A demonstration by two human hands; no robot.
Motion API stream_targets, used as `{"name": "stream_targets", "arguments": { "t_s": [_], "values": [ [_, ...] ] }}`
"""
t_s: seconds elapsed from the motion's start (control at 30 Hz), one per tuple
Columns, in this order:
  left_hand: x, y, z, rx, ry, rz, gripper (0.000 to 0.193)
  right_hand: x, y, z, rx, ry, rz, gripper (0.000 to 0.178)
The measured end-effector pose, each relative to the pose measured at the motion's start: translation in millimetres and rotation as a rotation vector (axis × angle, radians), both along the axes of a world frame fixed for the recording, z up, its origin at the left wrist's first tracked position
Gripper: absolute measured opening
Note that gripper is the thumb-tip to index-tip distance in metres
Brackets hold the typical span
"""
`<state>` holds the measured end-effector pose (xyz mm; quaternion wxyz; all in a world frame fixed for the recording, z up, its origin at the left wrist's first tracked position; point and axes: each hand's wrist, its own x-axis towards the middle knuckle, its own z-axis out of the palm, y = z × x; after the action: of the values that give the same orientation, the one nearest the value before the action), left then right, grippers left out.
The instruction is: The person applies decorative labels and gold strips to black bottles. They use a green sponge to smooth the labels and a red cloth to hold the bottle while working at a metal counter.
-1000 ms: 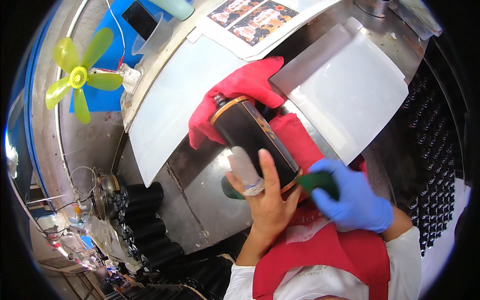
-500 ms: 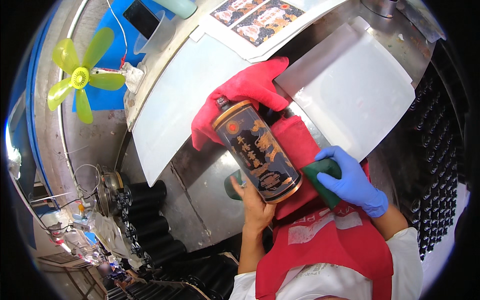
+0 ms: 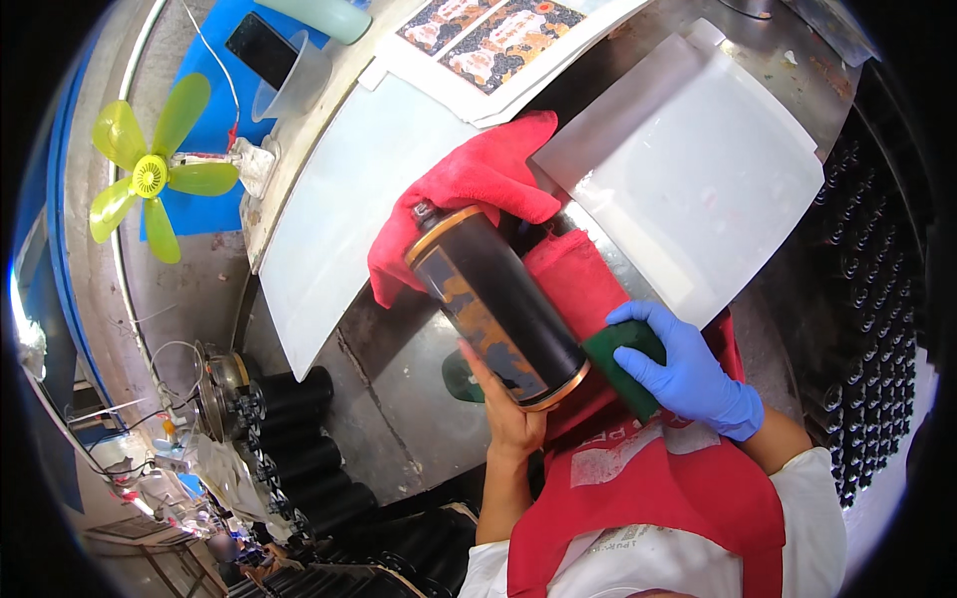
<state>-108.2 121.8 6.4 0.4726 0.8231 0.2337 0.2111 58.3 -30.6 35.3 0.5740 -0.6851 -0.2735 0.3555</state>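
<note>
The black gold-rimmed can [image 3: 495, 307] lies slantwise over the red cloth [image 3: 469, 189], its long axis running toward the person. The bare left hand [image 3: 510, 417] cups its near end, fingers wrapped; the gloved right hand [image 3: 688, 371] pinches a green scouring pad [image 3: 620, 361] just beside that end.

Mostly hidden behind the black cylindrical bottle with gold rims [image 3: 495, 309], lower centre of the frame: bare left hand [image 3: 510, 414], only thumb side and wrist showing, fingers out of sight. Partly covered by the blue-gloved right hand [image 3: 688, 374]: dark green scouring pad [image 3: 620, 361]. Tucked under the bottle's far end: red cloth [image 3: 469, 189], lower folds unseen. Peeking from under the bottle near the left hand: small dark green object [image 3: 461, 379], shape not clear. Cut off at the top edge: printed label sheets [image 3: 493, 30]. Too small and blurred, lower left: clutter of wires [image 3: 169, 448].
</note>
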Motion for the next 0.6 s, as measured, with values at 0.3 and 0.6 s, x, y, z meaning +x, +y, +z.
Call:
{"name": "stream_targets", "arguments": {
  "t_s": [0.3, 0.6],
  "values": [
    [42, -26, 71, 0.913, 0.429, -0.027, 0.083, -7, 3, 42, 0.052, -0.104, 0.114, 0.035],
    [-3, -1, 3, 0.197, 0.069, 0.077, 0.094, 2, 3, 5, -0.022, 0.033, 0.038, 0.033]
  ]
}}
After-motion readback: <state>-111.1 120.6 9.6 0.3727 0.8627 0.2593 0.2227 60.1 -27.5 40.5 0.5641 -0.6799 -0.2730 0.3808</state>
